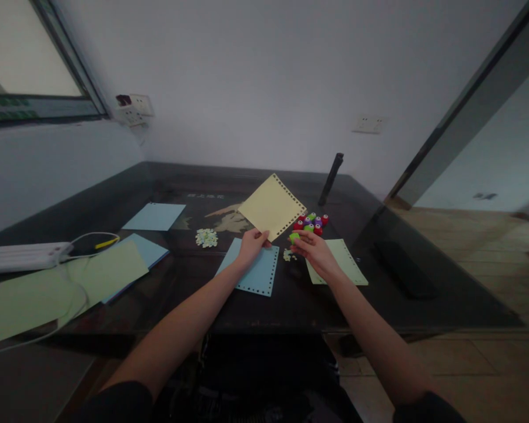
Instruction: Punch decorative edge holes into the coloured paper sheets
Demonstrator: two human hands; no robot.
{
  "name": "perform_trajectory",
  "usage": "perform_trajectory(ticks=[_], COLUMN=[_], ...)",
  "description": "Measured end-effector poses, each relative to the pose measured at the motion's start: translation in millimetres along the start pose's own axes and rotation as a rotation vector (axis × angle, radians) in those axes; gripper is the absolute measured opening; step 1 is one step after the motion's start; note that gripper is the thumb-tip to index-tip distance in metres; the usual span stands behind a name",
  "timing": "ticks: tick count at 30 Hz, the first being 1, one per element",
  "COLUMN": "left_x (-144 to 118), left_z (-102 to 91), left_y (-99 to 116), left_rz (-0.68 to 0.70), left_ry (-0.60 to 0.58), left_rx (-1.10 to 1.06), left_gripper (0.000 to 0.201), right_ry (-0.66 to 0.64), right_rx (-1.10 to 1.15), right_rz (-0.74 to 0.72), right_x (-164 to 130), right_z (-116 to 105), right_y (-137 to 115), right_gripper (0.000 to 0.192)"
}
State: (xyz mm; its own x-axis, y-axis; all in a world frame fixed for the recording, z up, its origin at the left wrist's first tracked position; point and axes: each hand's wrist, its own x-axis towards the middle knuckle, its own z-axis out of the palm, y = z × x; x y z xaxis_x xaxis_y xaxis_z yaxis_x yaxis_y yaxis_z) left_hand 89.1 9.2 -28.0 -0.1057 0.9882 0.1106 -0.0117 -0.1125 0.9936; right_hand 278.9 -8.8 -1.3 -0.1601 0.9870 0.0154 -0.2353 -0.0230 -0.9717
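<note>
My left hand (253,245) is closed on the lower corner of a pale yellow paper sheet (271,205), which is raised and has punched holes along its right-hand edges. In my right hand (314,249), the fingertips pinch a small green craft punch (294,238), just right of the sheet's lower corner. Several red, green and purple craft punches (318,221) stand grouped beyond that hand. Beneath my left hand lies a blue sheet (260,276) with holes along two edges. A pale green sheet (346,264), also punched, is partly hidden by my right hand.
Small paper cutouts form a pile (207,237) at left and a smaller one (288,255) between my hands. Further left are a blue sheet (155,216), stacked green paper (110,270) and a white power strip (26,257) with cable. A black upright object (331,179) stands at back right.
</note>
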Motion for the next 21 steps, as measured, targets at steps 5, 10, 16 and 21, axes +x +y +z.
perform_trajectory(ticks=[5,10,16,21], left_x=[-4,-14,-13,-10], left_z=[2.3,12.9,14.4,13.6], left_y=[9,20,18,15], left_rz=[-0.007,0.004,0.020,0.036], left_ry=[-0.014,-0.083,-0.090,-0.095], left_rx=[-0.048,-0.106,-0.077,-0.084], left_gripper=[0.015,0.015,0.015,0.020], right_ry=[-0.032,0.001,-0.008,-0.031], right_rx=[-0.015,-0.001,0.029,0.040], right_rz=[-0.002,0.022,0.068,0.062], right_x=[0,-1,0,0], right_z=[0,2,0,0], right_y=[3,5,4,2], right_gripper=[0.043,0.042,0.038,0.033])
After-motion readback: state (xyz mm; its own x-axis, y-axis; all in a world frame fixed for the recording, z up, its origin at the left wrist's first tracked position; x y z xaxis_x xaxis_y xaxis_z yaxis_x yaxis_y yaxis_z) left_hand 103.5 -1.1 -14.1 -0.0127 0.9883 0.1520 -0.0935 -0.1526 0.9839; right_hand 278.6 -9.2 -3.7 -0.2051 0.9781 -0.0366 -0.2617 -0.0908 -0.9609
